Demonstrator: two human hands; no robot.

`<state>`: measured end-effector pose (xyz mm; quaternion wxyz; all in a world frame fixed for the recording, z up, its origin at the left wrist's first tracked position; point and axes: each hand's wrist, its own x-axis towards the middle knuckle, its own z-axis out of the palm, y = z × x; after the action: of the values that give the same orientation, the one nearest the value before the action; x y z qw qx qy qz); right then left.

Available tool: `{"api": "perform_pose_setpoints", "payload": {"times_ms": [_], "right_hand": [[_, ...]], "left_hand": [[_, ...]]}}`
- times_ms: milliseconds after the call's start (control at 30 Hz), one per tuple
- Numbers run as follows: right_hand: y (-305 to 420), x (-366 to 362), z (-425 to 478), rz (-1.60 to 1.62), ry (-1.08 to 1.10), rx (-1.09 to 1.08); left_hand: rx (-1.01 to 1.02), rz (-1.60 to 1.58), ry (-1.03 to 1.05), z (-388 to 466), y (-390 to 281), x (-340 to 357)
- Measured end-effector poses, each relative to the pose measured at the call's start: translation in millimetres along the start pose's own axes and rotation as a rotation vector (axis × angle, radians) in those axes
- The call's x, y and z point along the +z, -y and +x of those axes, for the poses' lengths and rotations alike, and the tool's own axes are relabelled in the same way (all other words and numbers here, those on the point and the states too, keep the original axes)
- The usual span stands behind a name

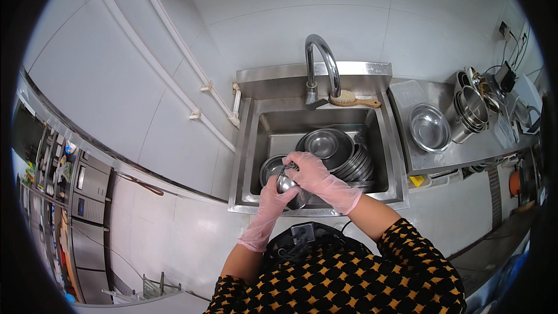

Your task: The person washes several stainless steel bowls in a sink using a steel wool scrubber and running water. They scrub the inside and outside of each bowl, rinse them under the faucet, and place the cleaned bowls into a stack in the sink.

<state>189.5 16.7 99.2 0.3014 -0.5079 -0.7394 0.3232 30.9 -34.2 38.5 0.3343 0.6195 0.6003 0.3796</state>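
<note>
Both hands wear thin pink gloves over the front of a stainless steel sink (279, 128). My left hand (274, 200) grips a small steel bowl (288, 185), tilted, by its near side. In my right hand (311, 176) is a steel wool scrubber (291, 166), pressed at the bowl's upper edge and partly hidden by the fingers. Behind the hands, a small round bowl (321, 143) rests in a larger steel basin (346, 157). A stack of steel dishes (359, 165) leans at the sink's right. Another steel bowl (271, 168) sits at the left, partly covered by my hands.
A curved chrome faucet (322, 43) rises behind the sink, beside a wooden-handled brush (355, 101) on the ledge. On the right counter (423, 163) stand a steel bowl (430, 127), stacked steel containers (468, 111) and utensils. White pipes (174, 56) run along the left wall.
</note>
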Motion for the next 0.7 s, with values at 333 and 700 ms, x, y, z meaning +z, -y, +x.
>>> {"api": "perform_pose_setpoints", "payload": {"times_ms": [333, 700], "right_hand": [[-27.4, -6.0, 5.2, 0.078, -0.132, 0.261], [-74.5, 13.5, 1.1, 0.312, -0.225, 0.400]], "left_hand": [[0.026, -0.042, -0.056, -2.6, -8.8, -1.3], [0.032, -0.002, -0.051, -1.2, -9.1, -2.8]]}}
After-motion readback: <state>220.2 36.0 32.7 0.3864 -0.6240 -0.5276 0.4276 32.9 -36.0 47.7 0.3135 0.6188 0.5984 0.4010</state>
